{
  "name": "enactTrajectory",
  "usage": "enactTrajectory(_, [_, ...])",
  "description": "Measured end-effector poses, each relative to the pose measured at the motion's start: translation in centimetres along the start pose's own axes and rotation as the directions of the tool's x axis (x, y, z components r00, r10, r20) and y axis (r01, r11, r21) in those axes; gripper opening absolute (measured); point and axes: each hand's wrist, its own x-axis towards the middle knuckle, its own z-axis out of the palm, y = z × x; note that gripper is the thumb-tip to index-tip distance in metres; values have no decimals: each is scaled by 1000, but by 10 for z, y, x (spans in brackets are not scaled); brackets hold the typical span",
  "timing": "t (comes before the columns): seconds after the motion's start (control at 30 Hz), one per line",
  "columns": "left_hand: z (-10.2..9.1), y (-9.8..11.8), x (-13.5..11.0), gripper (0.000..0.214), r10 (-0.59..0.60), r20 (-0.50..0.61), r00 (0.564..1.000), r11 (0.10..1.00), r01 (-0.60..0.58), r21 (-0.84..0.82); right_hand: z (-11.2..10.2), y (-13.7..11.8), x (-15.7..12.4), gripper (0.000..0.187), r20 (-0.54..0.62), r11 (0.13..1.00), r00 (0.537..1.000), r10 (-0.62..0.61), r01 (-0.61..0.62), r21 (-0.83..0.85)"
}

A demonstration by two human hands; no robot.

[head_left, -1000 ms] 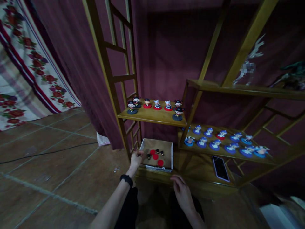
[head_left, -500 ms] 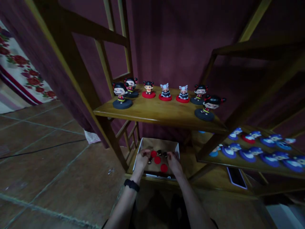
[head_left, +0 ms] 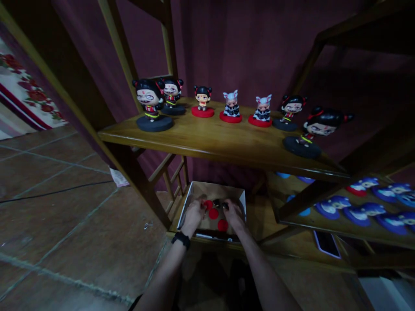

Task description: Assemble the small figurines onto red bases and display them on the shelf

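Inspection: both hands inside an open cardboard box, small parts between them.
The dark piece lies in the box's far right part, at the fingertips of the right hand and farther from the left hand; its long axis is too small to read. The right fingers are drawn together there; whether they grip it cannot be told. The left fingers curl beside the farthest red disc, grip likewise undetermined. All three discs are flat, round and matte. Box interior plain brown, rim white; wooden shelf above, glossy.
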Motion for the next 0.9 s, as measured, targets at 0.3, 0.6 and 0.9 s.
enactTrajectory(0.3, [41,27,-17,32,162,148,976,945,-196,262,-35,-33,-11,32,189,333,982,17,-184,925])
enactTrajectory(0.6, [40,41,-23,36,175,124,977,956,-199,217,-53,-34,-20,36,247,240,969,17,-244,940])
enactTrajectory(0.9, [-14,51,-20,28,8,299,954,320,280,-905,-67,-46,-26,38,106,280,993,52,-116,953])
